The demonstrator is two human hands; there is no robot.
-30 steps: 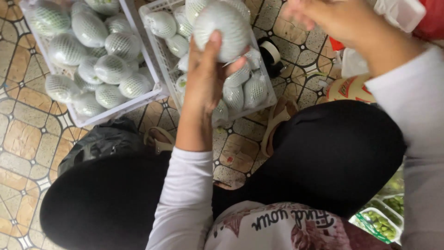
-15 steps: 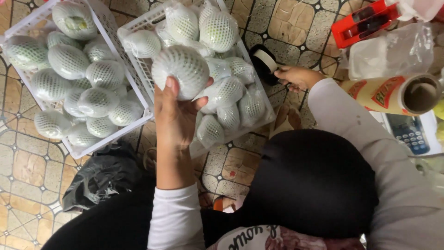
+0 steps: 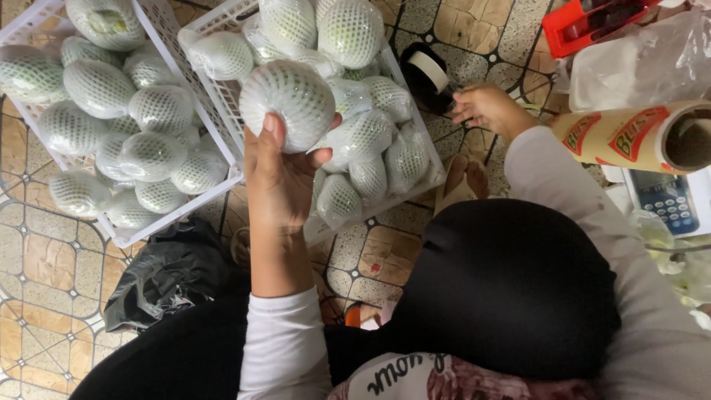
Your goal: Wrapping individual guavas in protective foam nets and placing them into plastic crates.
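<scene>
Crates (image 3: 222, 141) of net-wrapped fruit, left hand (image 3: 278, 178) gripping one fruit (image 3: 287, 104), right hand (image 3: 489, 110) loosely open.

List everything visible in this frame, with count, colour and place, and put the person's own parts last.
Held fruit: one, green in white foam net, raised over right crate.
Netted fruits: many, same kind, filling both crates.
Left crate: one, white plastic, upper left.
Right crate: one, white plastic, top centre.
Tape roll: one, pale on dark core, beside right crate.
Film roll: one, yellow-red wrapper, right edge.
Calculator: one, white-blue, right.
Red dispenser: one, top right.
Black bag: one, floor, lower left.
Left hand: grips held fruit.
Right hand: empty, beside tape roll.
</scene>
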